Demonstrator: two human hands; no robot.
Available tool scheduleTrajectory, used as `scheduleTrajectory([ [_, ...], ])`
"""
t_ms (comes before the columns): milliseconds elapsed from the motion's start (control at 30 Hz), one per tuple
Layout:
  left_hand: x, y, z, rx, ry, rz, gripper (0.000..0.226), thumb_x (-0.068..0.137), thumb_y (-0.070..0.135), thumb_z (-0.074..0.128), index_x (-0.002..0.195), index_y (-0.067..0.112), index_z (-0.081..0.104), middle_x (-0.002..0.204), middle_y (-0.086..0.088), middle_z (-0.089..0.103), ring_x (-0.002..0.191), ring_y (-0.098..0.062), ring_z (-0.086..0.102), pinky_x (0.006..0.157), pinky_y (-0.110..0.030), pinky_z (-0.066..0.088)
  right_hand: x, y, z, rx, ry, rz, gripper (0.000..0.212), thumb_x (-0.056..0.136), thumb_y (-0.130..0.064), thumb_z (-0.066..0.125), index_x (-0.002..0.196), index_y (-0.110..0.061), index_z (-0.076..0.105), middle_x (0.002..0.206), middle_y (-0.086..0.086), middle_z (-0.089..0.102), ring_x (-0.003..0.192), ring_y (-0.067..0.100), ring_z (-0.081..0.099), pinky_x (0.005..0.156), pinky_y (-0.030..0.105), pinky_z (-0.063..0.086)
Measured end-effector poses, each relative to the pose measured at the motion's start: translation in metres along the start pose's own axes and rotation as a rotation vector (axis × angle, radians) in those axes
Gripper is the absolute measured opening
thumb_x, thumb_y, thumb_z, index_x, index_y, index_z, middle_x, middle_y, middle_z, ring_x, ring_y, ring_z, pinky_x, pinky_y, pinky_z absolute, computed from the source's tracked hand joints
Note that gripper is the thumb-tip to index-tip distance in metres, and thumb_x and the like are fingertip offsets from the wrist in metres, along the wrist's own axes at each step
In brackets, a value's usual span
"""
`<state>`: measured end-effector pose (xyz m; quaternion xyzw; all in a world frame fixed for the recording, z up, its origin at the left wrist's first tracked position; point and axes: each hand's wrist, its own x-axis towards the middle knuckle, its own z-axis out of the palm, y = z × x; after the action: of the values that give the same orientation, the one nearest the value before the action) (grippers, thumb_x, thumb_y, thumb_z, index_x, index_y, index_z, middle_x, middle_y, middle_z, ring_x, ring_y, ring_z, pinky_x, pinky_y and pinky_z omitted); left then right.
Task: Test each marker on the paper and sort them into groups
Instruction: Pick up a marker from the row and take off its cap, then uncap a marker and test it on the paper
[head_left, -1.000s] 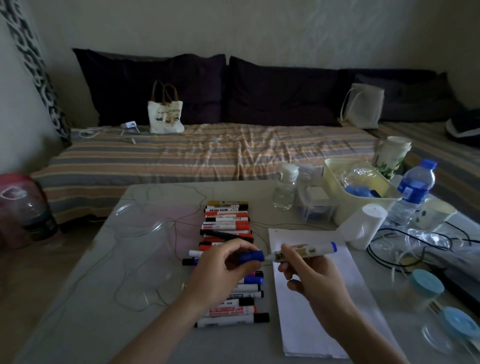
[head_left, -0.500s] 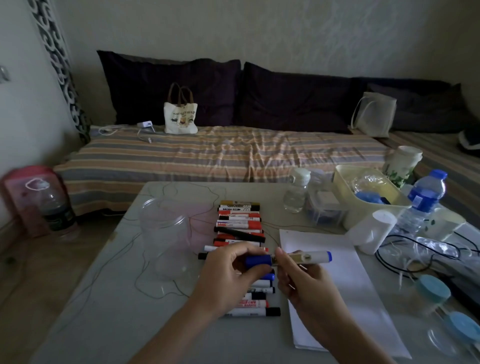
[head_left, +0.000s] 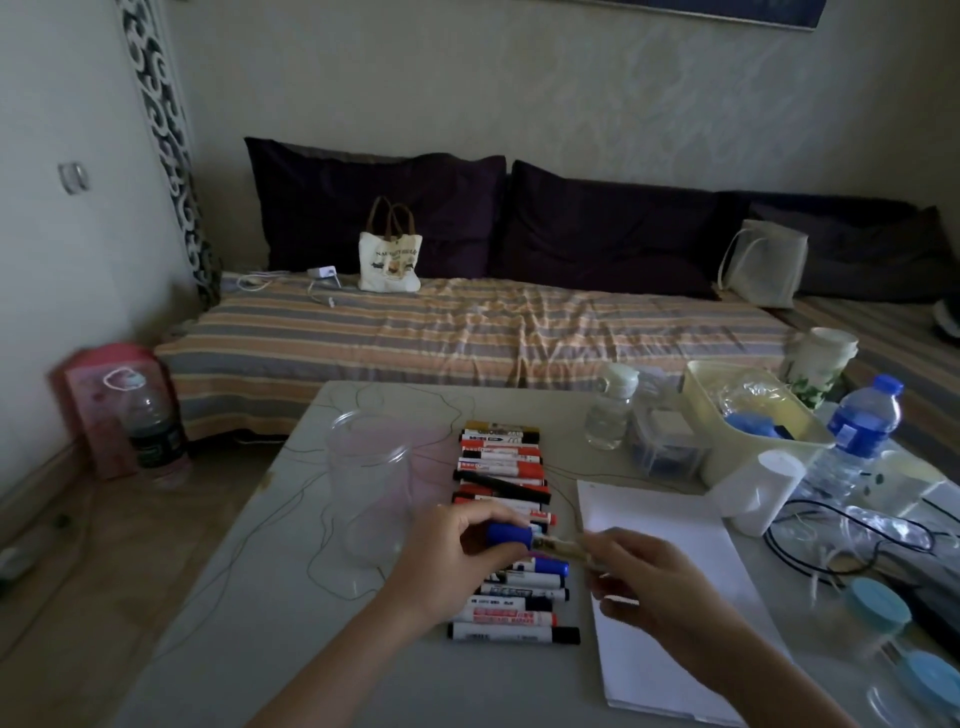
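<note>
A blue cap (head_left: 508, 535) is pinched by the left hand (head_left: 453, 564), while the marker (head_left: 558, 547) (blurred) is gripped in the right hand (head_left: 652, 584), held over the table (head_left: 249, 613) between the marker row (head_left: 506, 519) and the paper (head_left: 670, 587).

Both hands hold one marker (head_left: 550, 544) – left hand (head_left: 457, 558) on blue cap (head_left: 510, 534), right hand (head_left: 649, 577) on barrel.
</note>
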<state>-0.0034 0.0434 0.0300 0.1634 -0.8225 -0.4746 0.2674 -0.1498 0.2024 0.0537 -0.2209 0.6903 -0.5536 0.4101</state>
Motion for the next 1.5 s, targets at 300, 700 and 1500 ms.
scheduleTrajectory([
  [300,0.022,-0.032,0.038,0.401,-0.142,-0.072,0.042,0.072,0.045,0.08,0.1,0.029,0.053,0.097,0.014,0.057,0.084,-0.001,0.057,0.07,-0.014,0.046,0.08,0.017,-0.066,-1.032,0.159,-0.24,0.01,0.092,-0.032,0.064,0.098,-0.027,0.072,0.081,-0.009,0.067,0.069,0.005,0.058,0.061,0.016,0.042],
  [700,0.035,-0.066,0.08,0.837,-0.521,0.239,0.032,0.084,0.044,0.066,0.108,0.023,0.065,0.111,0.007,0.048,0.103,-0.01,0.038,0.085,-0.028,0.041,0.178,0.066,-0.145,-1.131,0.583,-0.072,0.021,0.093,-0.038,0.061,0.112,-0.03,0.07,0.118,0.009,0.061,0.113,0.032,0.051,0.094,0.046,0.04],
  [1500,0.077,-0.007,0.072,-0.1,-0.04,-0.155,0.016,0.083,0.01,0.072,0.097,0.017,0.068,0.093,0.003,0.073,0.084,-0.009,0.07,0.08,-0.028,0.058,0.053,0.044,-0.086,-0.346,0.086,-0.288,0.018,0.091,-0.032,0.059,0.093,-0.018,0.069,0.064,-0.004,0.06,0.056,0.009,0.053,0.058,0.021,0.05],
])
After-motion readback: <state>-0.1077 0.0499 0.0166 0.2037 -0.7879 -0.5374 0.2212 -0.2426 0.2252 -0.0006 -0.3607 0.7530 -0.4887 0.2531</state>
